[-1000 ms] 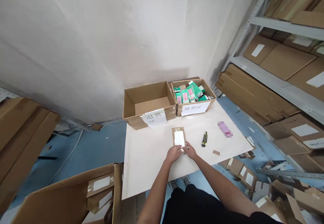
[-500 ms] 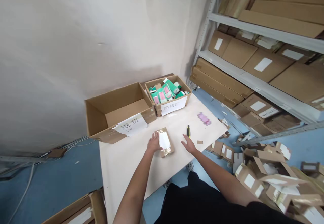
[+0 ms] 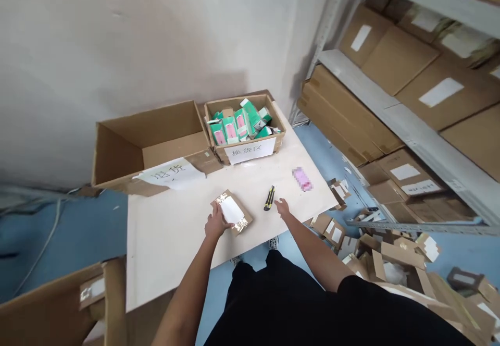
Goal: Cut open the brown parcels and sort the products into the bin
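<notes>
A small cardboard box [image 3: 247, 214] with a white label and shiny tape lies at an angle on the white table [image 3: 167, 242]. My left hand [image 3: 216, 223] grips its left side, fingers at the upper edge and thumb along the near edge. A yellow-and-black utility knife [image 3: 269, 198] rests to the right of the box. Just right of the knife, my right hand [image 3: 282, 208] has its fingers apart and holds nothing. Farther right lies a pink, pixelated item [image 3: 302, 179].
An open carton [image 3: 113, 179] with a handwritten paper sign stands at the back left. Beside it, another carton [image 3: 219, 153] holds several green-and-pink small boxes. Shelving [image 3: 363, 77] with cartons rises at right; discarded boxes [image 3: 406, 262] cover the floor. A large carton [image 3: 115, 299] is at lower left.
The view has shifted and come closer. On the table, the small cardboard box has turned slightly under my left hand. My right hand has moved to the knife's right side.
</notes>
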Tool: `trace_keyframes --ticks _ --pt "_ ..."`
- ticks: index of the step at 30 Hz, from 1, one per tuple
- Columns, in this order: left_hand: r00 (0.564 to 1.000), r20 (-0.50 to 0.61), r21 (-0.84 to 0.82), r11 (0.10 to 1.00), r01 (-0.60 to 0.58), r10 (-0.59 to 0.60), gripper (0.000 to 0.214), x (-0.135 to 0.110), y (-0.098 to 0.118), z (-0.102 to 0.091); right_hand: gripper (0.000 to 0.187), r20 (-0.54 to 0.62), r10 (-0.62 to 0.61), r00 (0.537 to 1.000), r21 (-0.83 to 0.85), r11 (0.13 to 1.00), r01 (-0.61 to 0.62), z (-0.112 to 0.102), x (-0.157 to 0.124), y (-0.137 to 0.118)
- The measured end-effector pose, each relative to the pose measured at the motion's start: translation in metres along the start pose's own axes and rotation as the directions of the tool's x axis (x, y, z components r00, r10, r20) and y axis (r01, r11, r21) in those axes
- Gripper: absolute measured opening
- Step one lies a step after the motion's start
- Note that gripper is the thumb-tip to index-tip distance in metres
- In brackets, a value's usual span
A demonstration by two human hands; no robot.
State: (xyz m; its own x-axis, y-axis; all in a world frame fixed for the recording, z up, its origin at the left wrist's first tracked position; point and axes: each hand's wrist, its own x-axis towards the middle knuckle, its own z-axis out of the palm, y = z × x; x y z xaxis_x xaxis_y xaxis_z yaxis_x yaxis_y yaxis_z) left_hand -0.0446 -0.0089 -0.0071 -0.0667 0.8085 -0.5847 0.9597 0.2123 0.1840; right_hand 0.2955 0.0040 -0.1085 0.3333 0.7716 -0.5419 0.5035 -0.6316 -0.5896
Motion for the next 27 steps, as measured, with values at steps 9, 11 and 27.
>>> trace_keyframes --ticks 9,11,27 --pt "0.987 0.096 0.063 0.990 0.123 -0.128 0.130 0.007 0.017 0.002 0.033 0.053 0.141 0.989 -0.116 0.984 -0.134 0.033 0.036 -0.041" --pt "0.986 0.108 0.037 0.992 0.121 -0.124 0.130 0.007 0.016 0.004 0.027 0.060 0.095 0.994 -0.112 0.990 -0.087 0.038 0.033 -0.054" --pt "0.997 0.064 -0.016 0.999 0.047 -0.046 0.128 0.002 0.006 0.008 0.056 0.454 -0.494 0.742 -0.333 0.678 0.655 0.103 -0.095 -0.197"
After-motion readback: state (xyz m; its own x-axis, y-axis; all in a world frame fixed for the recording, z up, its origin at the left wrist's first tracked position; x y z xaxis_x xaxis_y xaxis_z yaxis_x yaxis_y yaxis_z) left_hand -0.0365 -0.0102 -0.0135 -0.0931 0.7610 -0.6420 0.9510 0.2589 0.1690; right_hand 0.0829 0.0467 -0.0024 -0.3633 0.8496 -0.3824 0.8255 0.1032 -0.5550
